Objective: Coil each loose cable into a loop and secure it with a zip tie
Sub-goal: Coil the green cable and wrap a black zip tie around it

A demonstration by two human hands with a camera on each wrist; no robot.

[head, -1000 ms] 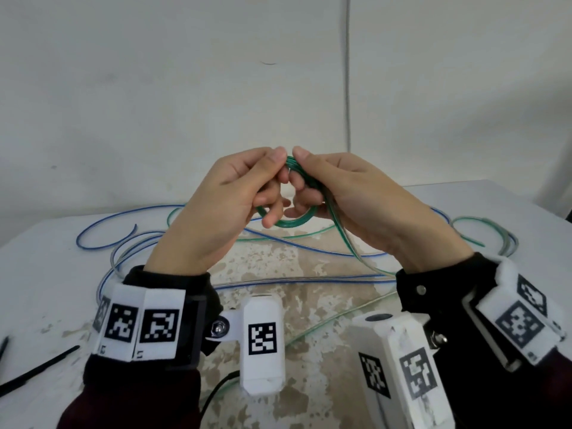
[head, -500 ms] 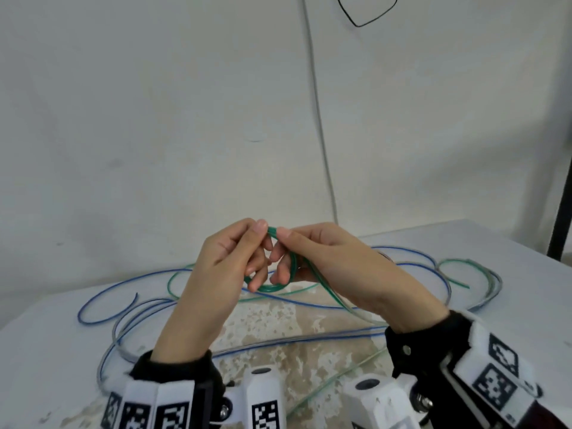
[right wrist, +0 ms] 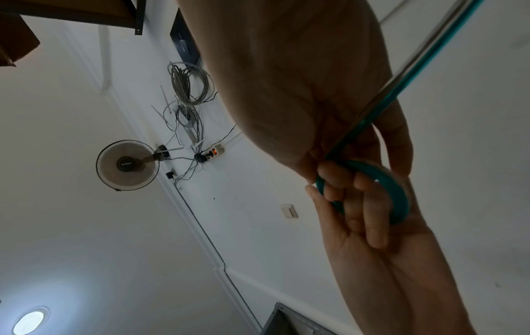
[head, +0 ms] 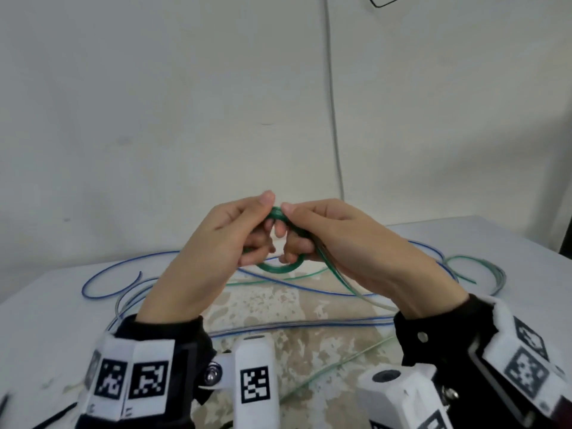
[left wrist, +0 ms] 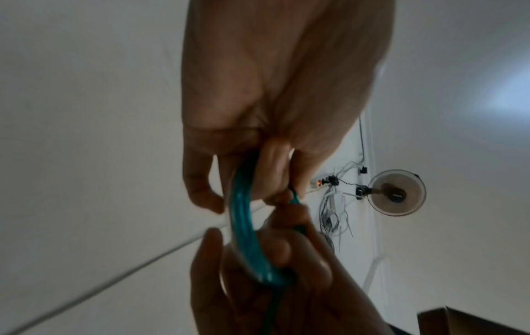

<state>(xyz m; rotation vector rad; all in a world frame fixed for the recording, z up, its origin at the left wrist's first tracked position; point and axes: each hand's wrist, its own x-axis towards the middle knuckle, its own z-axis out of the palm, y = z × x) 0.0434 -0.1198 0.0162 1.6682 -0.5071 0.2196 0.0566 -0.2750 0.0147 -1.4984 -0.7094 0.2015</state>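
Coiling is well under way: the green cable [head: 280, 267] is wound into a small tight loop held up in the air between the two hands, above the table [head: 46, 305], with its free tail running down past the right wrist to the tabletop. The left hand [head: 216, 252] pinches the top of the loop between thumb and forefinger, other fingers curled round its left side; the right hand [head: 356, 243] pinches the same top just beside it, fingers hooked through the ring. Compared with a second ago the loop looks thicker and the hands sit closer together, so another turn seems to have gone on (most of the length, though, still lies loose).

The head view shows what the wrist views cannot: the blue cable [head: 130, 264] sprawled untouched behind the hands, and a dark strip at the bottom left edge, possibly a zip tie, too small to say. The left wrist view shows several strands lying side by side in the loop [left wrist: 244, 229]. The right wrist view shows the tail [right wrist: 413, 74] leaving it taut.
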